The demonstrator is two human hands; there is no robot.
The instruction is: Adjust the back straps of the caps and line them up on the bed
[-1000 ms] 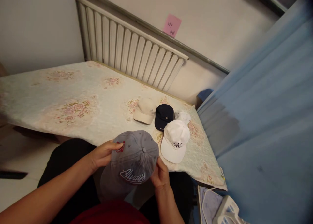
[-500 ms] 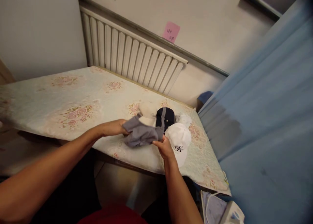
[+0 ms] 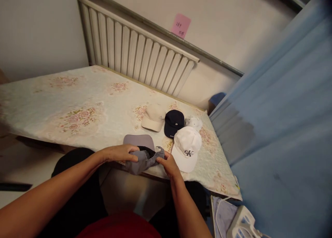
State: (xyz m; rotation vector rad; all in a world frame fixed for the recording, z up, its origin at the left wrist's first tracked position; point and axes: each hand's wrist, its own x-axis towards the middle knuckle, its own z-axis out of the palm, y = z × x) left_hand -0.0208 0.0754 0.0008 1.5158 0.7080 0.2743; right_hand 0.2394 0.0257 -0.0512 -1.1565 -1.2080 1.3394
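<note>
Above the near edge of the table, a grey baseball cap [image 3: 138,162] is held between both hands, its brim pointing away from me and its dark inside showing. My left hand [image 3: 123,153] grips the cap's left side, thumb on the outside. My right hand [image 3: 168,163] pinches the back edge near the strap. Just beyond lie a beige cap [image 3: 153,117] and a navy cap [image 3: 174,122]. A white cap with black letters [image 3: 188,148] sits right of my right hand, and a whitish patterned cap [image 3: 194,122] is partly hidden behind it.
A flower-patterned cover [image 3: 103,106] lies over the table. Behind it are a radiator [image 3: 135,47] and a pink note [image 3: 181,25] on the wall. A blue curtain [image 3: 280,134] hangs at the right. A white corded appliance [image 3: 243,222] stands low at the right.
The grey cap has been turned and lowered towards me, so its brim and inside now show. Both hands keep hold of it. The beige and navy caps are less covered.
</note>
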